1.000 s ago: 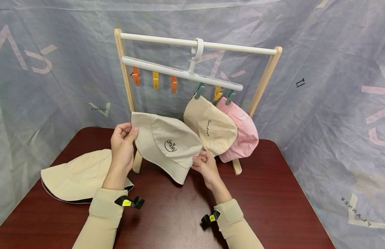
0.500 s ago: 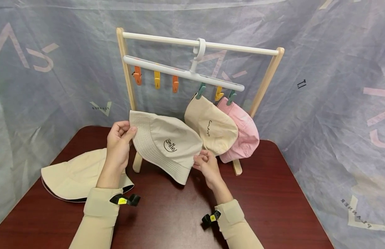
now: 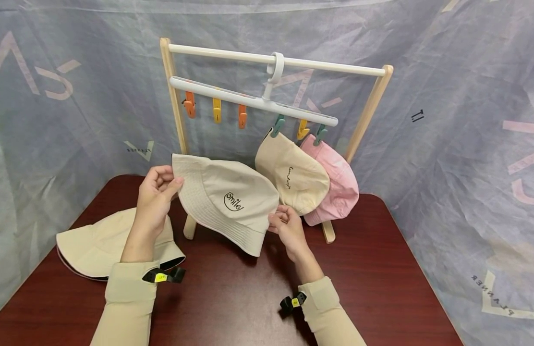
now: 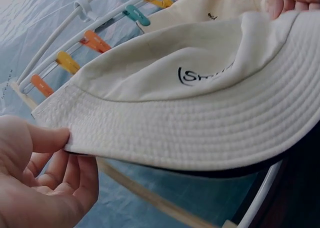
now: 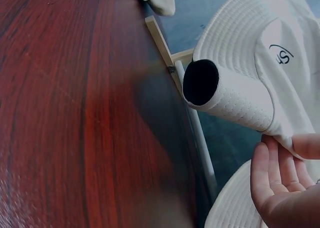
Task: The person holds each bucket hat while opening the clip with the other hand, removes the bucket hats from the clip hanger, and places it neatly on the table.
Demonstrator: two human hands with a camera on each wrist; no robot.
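A pale grey-beige bucket hat (image 3: pixel 232 197) with a "smile" print is held up between both hands, above the table in front of the rack. My left hand (image 3: pixel 156 197) pinches its brim at the left corner, thumb on the outer face, as the left wrist view shows. With thumb and fingers, my right hand (image 3: pixel 288 230) pinches the lower right side near the crown. The brim's dark lining shows in the right wrist view, where the near part of the brim (image 5: pixel 240 98) curls into a tube.
A wooden rack (image 3: pixel 370 110) carries a white clip hanger (image 3: pixel 249 101). Green clips hold a cream bucket hat (image 3: pixel 288 178) and a pink one (image 3: pixel 336 182); orange (image 3: pixel 189 105) and yellow clips (image 3: pixel 217 111) hang at left. Another cream hat (image 3: pixel 107 245) lies on the dark red table (image 3: pixel 358 278).
My left hand has moved a little to the left with its brim corner, so the hat shifts left and looks more stretched. My right hand stays nearly in place.
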